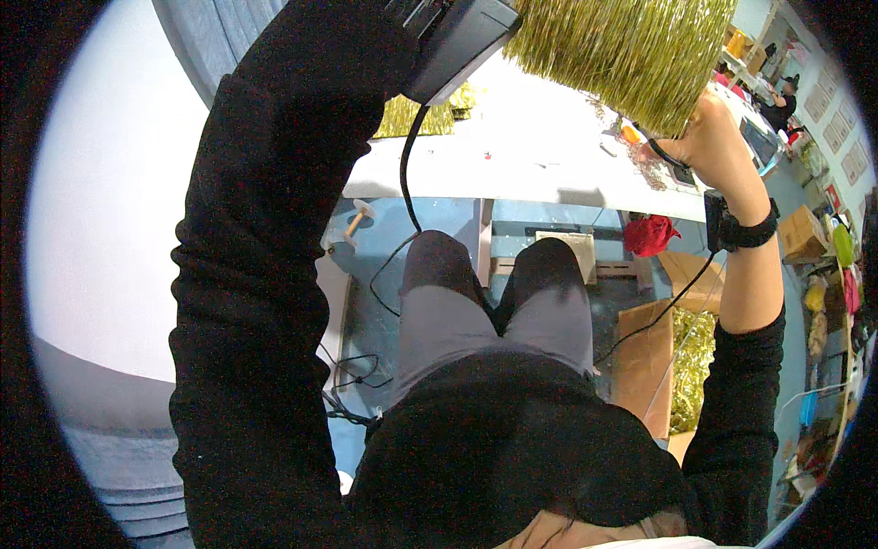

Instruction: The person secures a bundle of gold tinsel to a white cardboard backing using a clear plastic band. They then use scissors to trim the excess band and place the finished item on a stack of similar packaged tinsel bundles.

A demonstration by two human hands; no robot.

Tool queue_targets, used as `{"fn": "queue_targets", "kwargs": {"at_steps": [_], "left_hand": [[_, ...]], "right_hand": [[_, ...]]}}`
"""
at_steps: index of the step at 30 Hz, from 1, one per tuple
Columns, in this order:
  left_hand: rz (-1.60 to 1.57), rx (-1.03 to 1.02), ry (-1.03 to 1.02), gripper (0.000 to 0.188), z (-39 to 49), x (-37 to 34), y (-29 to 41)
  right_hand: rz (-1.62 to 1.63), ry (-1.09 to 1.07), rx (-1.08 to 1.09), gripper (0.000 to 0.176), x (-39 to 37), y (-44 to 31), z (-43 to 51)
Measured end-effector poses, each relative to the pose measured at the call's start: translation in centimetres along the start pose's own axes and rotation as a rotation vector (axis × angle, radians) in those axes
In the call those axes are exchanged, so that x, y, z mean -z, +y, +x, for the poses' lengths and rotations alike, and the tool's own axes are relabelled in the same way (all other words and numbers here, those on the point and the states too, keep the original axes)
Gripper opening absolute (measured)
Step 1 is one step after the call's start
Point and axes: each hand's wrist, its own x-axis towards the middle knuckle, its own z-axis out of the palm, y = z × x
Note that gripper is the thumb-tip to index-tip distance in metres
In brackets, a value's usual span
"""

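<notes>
A thick fringe of gold metallic tinsel (624, 55) hangs at the top of the view, over the white tabletop. My right hand (710, 141) is at its lower right edge. A black loop (667, 152), like a scissors handle, crosses my right thumb; the rest of the tool and my fingertips are hidden or cannot be made out. My left hand is out of view beyond the top edge. Near that wrist, a dark boxy device (466, 51) with a cable covers part of the scene. More gold tinsel (415, 117) lies on the white table (439, 165).
An open cardboard box (641, 364) with gold tinsel stands on the floor at my right. Red fabric (651, 235) hangs under the table edge. Black cables (655, 319) run from my wrists. A spool (357, 221) lies below left. Another person (782, 103) is far right.
</notes>
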Motion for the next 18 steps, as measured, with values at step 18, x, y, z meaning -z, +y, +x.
{"fn": "queue_targets", "kwargs": {"at_steps": [18], "left_hand": [[-0.037,0.026,0.018,0.041,-0.7,1.2,-1.5]], "right_hand": [[-0.128,0.038,0.469,0.054,-3.2,1.1,2.8]]}}
